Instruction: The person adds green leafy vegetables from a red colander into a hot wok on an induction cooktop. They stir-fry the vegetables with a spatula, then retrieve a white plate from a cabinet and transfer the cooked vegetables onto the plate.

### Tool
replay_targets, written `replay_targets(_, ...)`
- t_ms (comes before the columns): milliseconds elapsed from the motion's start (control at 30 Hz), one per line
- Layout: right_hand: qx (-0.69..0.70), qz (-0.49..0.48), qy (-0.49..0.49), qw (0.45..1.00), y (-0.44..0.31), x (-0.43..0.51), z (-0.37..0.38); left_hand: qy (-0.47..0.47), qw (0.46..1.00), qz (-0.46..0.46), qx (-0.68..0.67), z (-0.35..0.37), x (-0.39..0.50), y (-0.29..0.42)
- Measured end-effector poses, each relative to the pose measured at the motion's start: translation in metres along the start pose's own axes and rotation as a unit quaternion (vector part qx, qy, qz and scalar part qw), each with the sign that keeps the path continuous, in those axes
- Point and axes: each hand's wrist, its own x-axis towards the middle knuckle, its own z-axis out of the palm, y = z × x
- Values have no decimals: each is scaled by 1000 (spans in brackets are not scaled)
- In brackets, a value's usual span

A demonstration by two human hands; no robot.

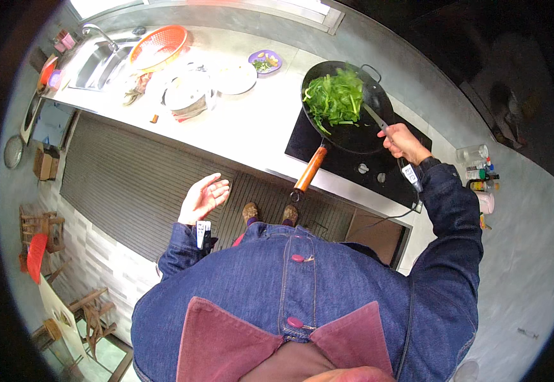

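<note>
My right hand [402, 143] grips the handle of a metal spatula [376, 117], whose far end reaches into chopped leafy greens [336, 98]. The greens are heaped in the left part of a black wok [377, 98], and their upper edge is blurred. Under the wok is a black cooktop [353, 167] with two knobs. The wok's wooden handle [311, 168] points toward me over the counter edge. My left hand [204, 198] hangs in the air in front of the counter, palm up, fingers apart, holding nothing.
Left of the wok on the counter [253, 129] are a purple dish [265, 61] of cut ingredients, a white plate [236, 79], a pot [188, 90] and an orange basket [160, 47]. A double sink [102, 64] lies farther left. Jars and bottles [482, 174] line the right side.
</note>
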Motion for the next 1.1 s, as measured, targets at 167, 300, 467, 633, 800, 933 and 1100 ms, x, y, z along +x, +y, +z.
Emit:
replay_targets(167,-390,-317,141,853,11,-35,43,-22,999,-25,15,13,13,1)
replay_targets(300,-468,-230,108,847,22,-82,65,-38,998,-46,20,27,26,0)
replay_targets(467,-581,-229,59,779,20,-129,57,-30,997,-52,52,36,37,0)
replay_targets(633,-729,-273,99,620,30,-121,27,-45,996,-50,55,36,38,3)
replay_targets(800,-712,-252,207,622,31,-57,35,-4,993,-46,112,60,39,-6)
replay_targets(933,-570,-154,217,777,20,-39,33,-90,958,-62,265,102,54,-35)
replay_targets(1100,-469,-145,211,845,3,-38,29,-152,919,-164,323,142,71,-65)
